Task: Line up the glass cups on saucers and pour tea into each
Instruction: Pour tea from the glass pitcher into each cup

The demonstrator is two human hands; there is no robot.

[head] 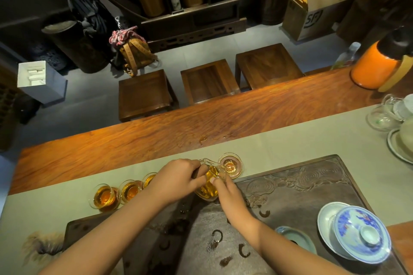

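Note:
A row of glass cups on saucers runs along the grey table runner (290, 140). The leftmost cup (104, 196), the second cup (130, 191) and a third cup (148, 179) hold amber tea; my left hand partly hides the third. At the right end stands another cup on a saucer (230, 165) with a little tea in it. My left hand (178, 177) grips the handle of a glass pitcher (209, 185) of amber tea, tilted with its spout over that right cup. My right hand (225, 192) steadies the pitcher from the right side with its fingertips.
A dark carved tea tray (301, 196) with wet marks lies in front of me. On its right stand a blue-and-white lidded bowl (357, 233) and a celadon bowl (297, 239). Spare glassware (384, 116) and an orange thermos (377, 65) stand at far right. Three wooden stools stand beyond the table.

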